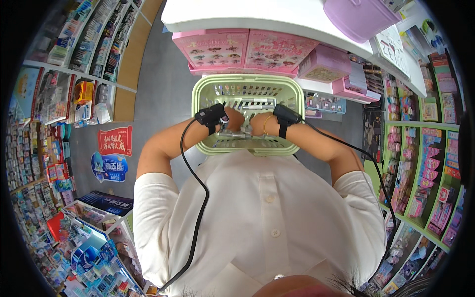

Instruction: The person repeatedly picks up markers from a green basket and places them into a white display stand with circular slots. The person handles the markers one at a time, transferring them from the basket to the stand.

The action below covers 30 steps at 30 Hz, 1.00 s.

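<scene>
A light green plastic basket (pixel 200 143) with slotted walls stands in front of my body. My left hand (pixel 235 119) and my right hand (pixel 258 124) both reach down into it, close together. Between them is a clear slim item (pixel 246 129), and the wrists and knuckles hide how the fingers meet it. A transparent packet (pixel 232 134) lies beside my left hand. Beyond my hands, several clear, pen-like items (pixel 258 104) rest on the basket floor. Each wrist carries a strapped black device with a cable; a thin yellow bracelet circles the right wrist.
Behind the basket, pink printed boxes (pixel 211 50) sit beneath a white counter (pixel 237 13) holding a lilac bucket (pixel 362 18). Stationery shelves (pixel 100 41) line the left, green shelves (pixel 415 163) the right. A blue-lit display (pixel 91 256) is at lower left. Stickers (pixel 115 141) mark the grey floor.
</scene>
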Each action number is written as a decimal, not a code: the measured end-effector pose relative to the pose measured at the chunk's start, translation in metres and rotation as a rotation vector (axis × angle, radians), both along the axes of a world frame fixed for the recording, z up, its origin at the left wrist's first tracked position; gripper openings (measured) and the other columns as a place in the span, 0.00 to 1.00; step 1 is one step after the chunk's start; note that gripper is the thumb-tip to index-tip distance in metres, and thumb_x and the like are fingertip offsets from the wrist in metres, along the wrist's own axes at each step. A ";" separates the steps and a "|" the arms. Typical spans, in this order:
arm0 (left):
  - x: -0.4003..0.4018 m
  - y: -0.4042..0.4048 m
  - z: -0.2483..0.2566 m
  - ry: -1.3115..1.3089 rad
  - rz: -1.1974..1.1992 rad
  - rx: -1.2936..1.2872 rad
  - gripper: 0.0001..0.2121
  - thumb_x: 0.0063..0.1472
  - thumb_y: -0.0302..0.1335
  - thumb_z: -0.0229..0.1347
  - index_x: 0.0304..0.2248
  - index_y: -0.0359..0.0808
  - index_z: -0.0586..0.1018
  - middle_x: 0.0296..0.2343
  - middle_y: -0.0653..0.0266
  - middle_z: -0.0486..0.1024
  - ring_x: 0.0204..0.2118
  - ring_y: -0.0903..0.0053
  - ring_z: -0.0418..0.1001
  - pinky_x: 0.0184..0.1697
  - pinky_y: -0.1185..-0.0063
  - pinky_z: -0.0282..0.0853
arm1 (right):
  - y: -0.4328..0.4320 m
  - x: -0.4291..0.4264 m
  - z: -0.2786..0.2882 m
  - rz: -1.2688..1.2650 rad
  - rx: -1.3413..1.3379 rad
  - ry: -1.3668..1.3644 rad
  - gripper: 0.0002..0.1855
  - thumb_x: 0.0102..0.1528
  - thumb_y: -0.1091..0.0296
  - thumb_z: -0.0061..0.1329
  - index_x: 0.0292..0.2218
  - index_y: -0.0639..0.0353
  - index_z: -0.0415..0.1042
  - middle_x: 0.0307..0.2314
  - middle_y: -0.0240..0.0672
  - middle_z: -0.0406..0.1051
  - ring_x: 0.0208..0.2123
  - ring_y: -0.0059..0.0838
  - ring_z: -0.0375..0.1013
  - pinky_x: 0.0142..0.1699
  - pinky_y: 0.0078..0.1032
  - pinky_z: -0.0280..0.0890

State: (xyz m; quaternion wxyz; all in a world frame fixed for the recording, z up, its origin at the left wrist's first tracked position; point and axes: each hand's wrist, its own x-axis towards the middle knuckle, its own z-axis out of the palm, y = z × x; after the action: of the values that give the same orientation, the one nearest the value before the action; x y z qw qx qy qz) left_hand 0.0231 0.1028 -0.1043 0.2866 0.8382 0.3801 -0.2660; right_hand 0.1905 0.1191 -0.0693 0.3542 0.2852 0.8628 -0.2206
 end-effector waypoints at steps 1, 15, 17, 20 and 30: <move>-0.001 0.000 -0.004 -0.044 -0.038 -0.013 0.15 0.56 0.34 0.55 0.30 0.27 0.83 0.28 0.49 0.82 0.29 0.57 0.80 0.33 0.64 0.74 | -0.003 0.002 0.005 -0.002 0.024 0.015 0.26 0.54 0.44 0.53 0.40 0.59 0.82 0.37 0.44 0.80 0.39 0.47 0.80 0.42 0.46 0.73; 0.003 -0.005 -0.005 -0.021 -0.039 0.040 0.12 0.58 0.29 0.53 0.34 0.28 0.81 0.32 0.49 0.82 0.33 0.61 0.81 0.33 0.66 0.75 | -0.003 0.028 0.150 0.140 0.260 0.465 0.12 0.52 0.66 0.53 0.37 0.63 0.73 0.26 0.42 0.78 0.30 0.44 0.80 0.31 0.41 0.72; 0.000 -0.006 -0.012 -0.042 -0.035 0.035 0.12 0.58 0.31 0.56 0.34 0.30 0.82 0.32 0.51 0.82 0.32 0.62 0.81 0.32 0.67 0.75 | -0.001 0.030 0.180 0.159 0.287 0.507 0.12 0.52 0.69 0.52 0.38 0.64 0.71 0.27 0.42 0.78 0.29 0.43 0.80 0.29 0.40 0.71; -0.004 -0.005 -0.029 -0.102 -0.038 0.004 0.11 0.57 0.32 0.59 0.34 0.31 0.83 0.29 0.54 0.81 0.31 0.62 0.80 0.31 0.66 0.74 | 0.004 0.032 0.230 0.235 0.459 0.664 0.09 0.49 0.72 0.52 0.33 0.61 0.67 0.22 0.39 0.73 0.25 0.39 0.78 0.26 0.34 0.69; -0.004 -0.005 -0.018 -0.064 -0.064 0.025 0.12 0.56 0.31 0.56 0.33 0.32 0.84 0.32 0.51 0.82 0.32 0.57 0.81 0.33 0.64 0.75 | 0.018 0.063 0.378 0.652 1.234 1.138 0.20 0.42 0.73 0.55 0.40 0.63 0.78 0.25 0.31 0.70 0.22 0.25 0.70 0.23 0.21 0.60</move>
State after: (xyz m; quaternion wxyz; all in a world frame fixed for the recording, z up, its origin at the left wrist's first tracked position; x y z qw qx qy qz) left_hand 0.0191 0.0976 -0.1218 0.2797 0.8615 0.3472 -0.2431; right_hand 0.2533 0.1373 0.3084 -0.2978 0.0135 0.9108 0.2856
